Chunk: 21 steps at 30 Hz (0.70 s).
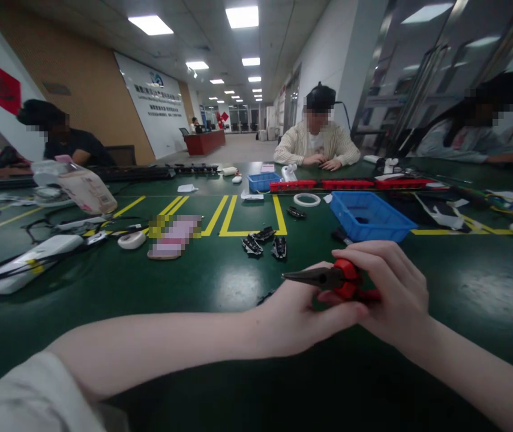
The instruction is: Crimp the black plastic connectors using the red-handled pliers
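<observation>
A pair of needle-nose pliers with red handles is held above the near side of the table, its dark jaws pointing left. My right hand has its fingers closed around the handles. My left hand meets it from the left, its thumb lying along the lower handle; its other fingers are mostly hidden behind the pliers. Beyond the hands lie several small black-and-silver parts. One more dark piece is partly covered by my left hand.
A blue bin stands past my right hand, with a smaller blue tray farther back. To the left are a phone, a white power bank-like box with cables, and a bag. A co-worker sits opposite; others sit at both sides.
</observation>
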Tool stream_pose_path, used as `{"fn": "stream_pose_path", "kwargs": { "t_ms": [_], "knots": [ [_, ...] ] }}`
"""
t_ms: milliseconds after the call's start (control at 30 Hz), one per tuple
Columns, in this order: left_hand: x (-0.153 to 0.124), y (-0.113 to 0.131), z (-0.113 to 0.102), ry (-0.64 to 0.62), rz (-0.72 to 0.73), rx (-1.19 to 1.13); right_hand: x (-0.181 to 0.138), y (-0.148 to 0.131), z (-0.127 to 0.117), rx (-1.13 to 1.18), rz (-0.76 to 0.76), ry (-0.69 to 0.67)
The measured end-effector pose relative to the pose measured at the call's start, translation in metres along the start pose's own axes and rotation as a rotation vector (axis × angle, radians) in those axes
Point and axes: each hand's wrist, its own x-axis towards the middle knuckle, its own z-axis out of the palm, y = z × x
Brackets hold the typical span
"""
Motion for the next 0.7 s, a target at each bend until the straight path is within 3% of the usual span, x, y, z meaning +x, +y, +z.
{"fn": "stream_pose_path", "kwargs": {
  "t_ms": [133,400,467,700],
  "knots": [
    [0.008,-0.017,0.021,0.134,-0.021,-0.436,-0.004,0.007,0.0,-0.008,-0.055,0.007],
    [0.015,-0.02,0.009,0.451,-0.125,-0.415,-0.009,0.001,0.008,-0.124,-0.12,-0.079],
    [0.018,-0.021,0.006,0.461,-0.123,-0.36,-0.007,-0.002,0.008,-0.154,-0.123,-0.1],
    [0.026,-0.024,-0.008,0.294,-0.077,-0.08,-0.004,0.006,0.004,-0.214,-0.167,-0.121]
  ]
}}
